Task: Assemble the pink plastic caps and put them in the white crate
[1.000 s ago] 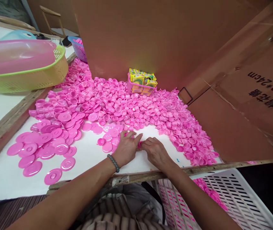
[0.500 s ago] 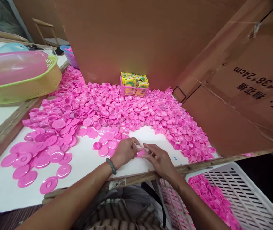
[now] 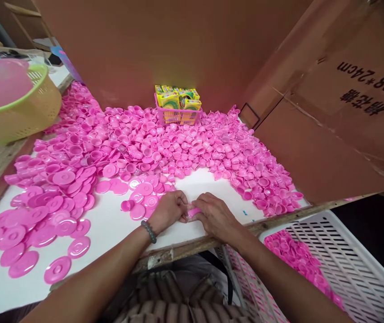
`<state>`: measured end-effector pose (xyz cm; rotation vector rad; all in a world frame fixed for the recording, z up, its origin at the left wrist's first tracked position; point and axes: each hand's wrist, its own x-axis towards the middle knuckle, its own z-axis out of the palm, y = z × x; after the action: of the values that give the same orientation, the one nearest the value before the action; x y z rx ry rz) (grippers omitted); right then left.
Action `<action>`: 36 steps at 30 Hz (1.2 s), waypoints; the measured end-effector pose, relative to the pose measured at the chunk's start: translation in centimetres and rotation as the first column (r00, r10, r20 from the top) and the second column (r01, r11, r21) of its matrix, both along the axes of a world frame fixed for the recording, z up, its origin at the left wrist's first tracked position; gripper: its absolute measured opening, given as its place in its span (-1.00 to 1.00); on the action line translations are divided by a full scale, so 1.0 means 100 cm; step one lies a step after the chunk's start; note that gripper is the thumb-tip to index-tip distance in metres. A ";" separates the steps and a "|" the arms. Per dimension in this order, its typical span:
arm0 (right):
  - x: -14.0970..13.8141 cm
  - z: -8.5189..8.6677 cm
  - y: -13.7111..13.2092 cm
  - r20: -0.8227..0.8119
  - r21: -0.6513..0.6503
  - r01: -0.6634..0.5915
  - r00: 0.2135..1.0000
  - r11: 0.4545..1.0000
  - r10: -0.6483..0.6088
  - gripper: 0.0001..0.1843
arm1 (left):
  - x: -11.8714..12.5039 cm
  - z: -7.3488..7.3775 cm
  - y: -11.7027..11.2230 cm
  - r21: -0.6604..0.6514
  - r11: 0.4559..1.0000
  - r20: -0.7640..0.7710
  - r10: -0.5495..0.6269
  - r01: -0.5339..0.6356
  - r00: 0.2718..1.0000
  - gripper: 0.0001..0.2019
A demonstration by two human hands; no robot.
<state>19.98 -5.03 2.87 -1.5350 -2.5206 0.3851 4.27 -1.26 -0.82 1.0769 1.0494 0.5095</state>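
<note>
My left hand (image 3: pixel 167 210) and my right hand (image 3: pixel 214 216) meet near the front edge of the white table (image 3: pixel 111 233), fingers curled together around a small pink plastic piece (image 3: pixel 192 211) held between them. My left wrist wears a beaded bracelet (image 3: pixel 149 231). Flat pink discs (image 3: pixel 57 211) lie spread to the left of my hands. A big heap of small pink cups (image 3: pixel 178 148) covers the table beyond them.
A small pink basket of yellow packets (image 3: pixel 176 105) stands at the back against brown cardboard walls (image 3: pixel 329 112). A green basket holding a pink tub (image 3: pixel 13 107) sits at the left. A white crate with pink pieces (image 3: pixel 313 269) is below the table's right front.
My hands have pressed closer together on the pink piece, fingers now folded over it. The view has shifted, so everything appears further left and lower.
</note>
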 end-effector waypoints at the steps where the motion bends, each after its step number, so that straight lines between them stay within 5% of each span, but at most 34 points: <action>1: -0.001 0.001 -0.002 -0.008 0.001 0.014 1.000 1.000 -0.014 -0.88 | 0.000 0.000 0.000 0.008 1.000 0.007 -0.013 0.013 1.000 -0.76; 9: -0.006 -0.010 -0.020 -0.109 0.043 0.282 0.955 0.958 -0.276 -0.86 | -0.003 0.003 -0.001 0.074 0.997 0.089 0.012 -0.019 0.996 -0.71; 15: 0.008 0.004 -0.008 -0.178 -0.059 -0.037 0.984 0.998 0.026 -0.64 | -0.003 0.005 0.001 0.051 0.998 0.084 -0.030 0.026 0.996 -0.79; 18: 0.008 0.007 0.001 -0.139 -0.119 -0.108 0.986 0.987 0.091 -0.72 | -0.003 0.005 0.002 0.022 1.000 0.072 -0.014 0.013 0.997 -0.75; 26: 0.005 0.003 -0.001 -0.103 -0.102 -0.061 0.993 0.993 0.050 -0.92 | -0.001 0.000 0.005 -0.010 1.000 -0.050 -0.020 0.020 0.999 -0.69; 36: 0.002 -0.004 -0.009 -0.211 -0.105 0.175 0.958 0.979 -0.194 -0.84 | -0.006 0.010 0.001 -0.089 0.996 0.067 -0.016 0.022 0.998 -0.68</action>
<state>20.17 -5.91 2.44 -1.6411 -2.1980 0.6061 3.67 -1.15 0.22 0.9836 0.9939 0.4748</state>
